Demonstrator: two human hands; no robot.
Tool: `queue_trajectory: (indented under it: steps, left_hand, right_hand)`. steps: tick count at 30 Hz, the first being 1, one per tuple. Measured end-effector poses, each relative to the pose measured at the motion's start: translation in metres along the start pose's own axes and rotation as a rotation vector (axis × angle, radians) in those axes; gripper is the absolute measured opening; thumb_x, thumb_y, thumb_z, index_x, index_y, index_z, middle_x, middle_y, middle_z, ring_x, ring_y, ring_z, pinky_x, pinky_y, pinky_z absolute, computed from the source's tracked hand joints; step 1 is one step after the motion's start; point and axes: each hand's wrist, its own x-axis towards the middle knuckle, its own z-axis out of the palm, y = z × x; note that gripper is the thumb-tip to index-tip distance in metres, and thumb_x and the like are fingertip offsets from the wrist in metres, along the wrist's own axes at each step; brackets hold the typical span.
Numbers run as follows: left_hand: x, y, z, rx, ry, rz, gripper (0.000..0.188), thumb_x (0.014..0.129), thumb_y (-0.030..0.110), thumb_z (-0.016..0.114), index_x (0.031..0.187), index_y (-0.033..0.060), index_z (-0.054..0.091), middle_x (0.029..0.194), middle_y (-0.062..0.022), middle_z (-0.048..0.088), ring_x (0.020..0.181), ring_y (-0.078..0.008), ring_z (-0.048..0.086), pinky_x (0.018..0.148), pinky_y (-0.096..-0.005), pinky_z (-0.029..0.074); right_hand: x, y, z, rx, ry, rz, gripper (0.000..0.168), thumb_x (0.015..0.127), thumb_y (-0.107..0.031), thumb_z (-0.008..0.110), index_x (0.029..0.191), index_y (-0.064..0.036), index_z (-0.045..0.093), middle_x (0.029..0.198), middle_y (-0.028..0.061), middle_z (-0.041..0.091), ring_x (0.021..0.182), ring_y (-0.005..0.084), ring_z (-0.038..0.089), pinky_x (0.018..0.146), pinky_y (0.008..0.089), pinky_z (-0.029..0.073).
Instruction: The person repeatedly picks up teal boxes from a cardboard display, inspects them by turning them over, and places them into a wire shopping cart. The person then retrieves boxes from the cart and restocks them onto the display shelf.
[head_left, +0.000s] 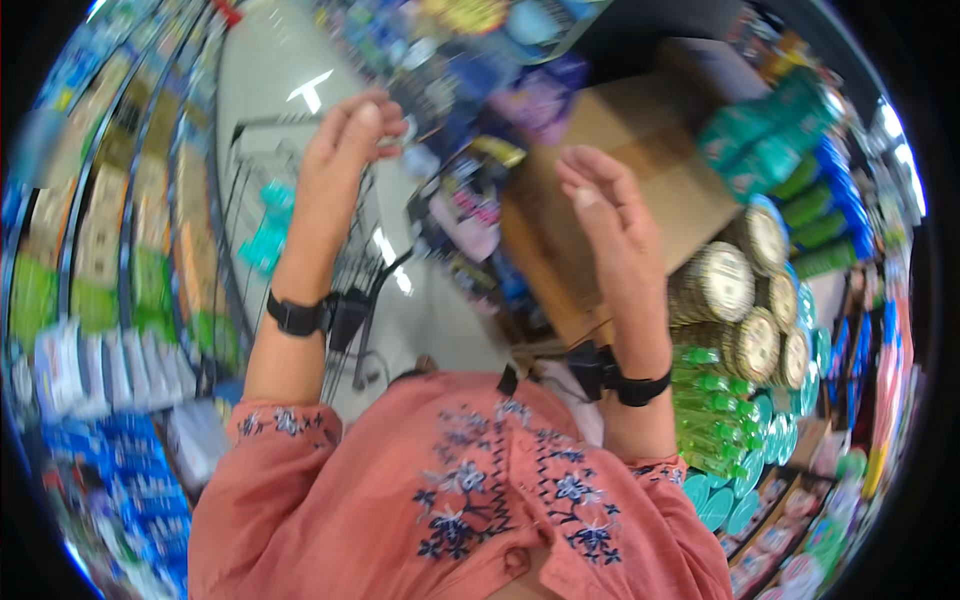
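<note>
My left hand (354, 135) is raised above the handle end of a metal shopping cart (259, 124). Its fingers are loosely curled and apart, and I see nothing held in them. A turquoise item (268, 225) lies inside the cart. Over a large brown cardboard box (660, 165) hovers my right hand (611, 199), thumb apart from its half-bent fingers, holding nothing. Left of the box are blurred packets, among them a pink and black pack (469, 217).
Shelves of packaged goods (105, 217) line the left side. At the right stand round-lidded containers (727, 281), green bottles (712, 420) and teal packs (765, 135). Pale glossy floor (420, 322) shows between cart and box.
</note>
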Motion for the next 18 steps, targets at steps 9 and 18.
queue_trajectory:
  steps: [9,18]
  left_hand:
    - [-0.104,-0.145,-0.287,0.149,0.749,-0.308,0.046,0.099,0.038,0.063,0.122,-0.0013,0.059,0.11,-0.0123,0.067,0.096,-0.0208,0.069,0.079,-0.033,0.057]
    - [-0.16,-0.297,-0.348,0.212,0.811,-0.665,0.049,0.092,0.037,0.068,0.116,-0.0052,0.059,0.097,-0.0121,0.066,0.081,-0.0185,0.067,0.066,-0.0309,0.056]
  right_hand:
    - [0.007,0.087,0.116,0.068,-0.352,0.455,0.032,0.105,-0.014,0.053,0.132,0.003,0.056,0.12,0.0147,0.068,0.107,0.0204,0.067,0.094,0.0323,0.052]
    - [0.003,0.152,0.185,-0.025,-0.485,0.68,0.035,0.103,-0.018,0.054,0.129,0.005,0.057,0.117,0.0151,0.068,0.103,0.0207,0.068,0.09,0.0322,0.053]
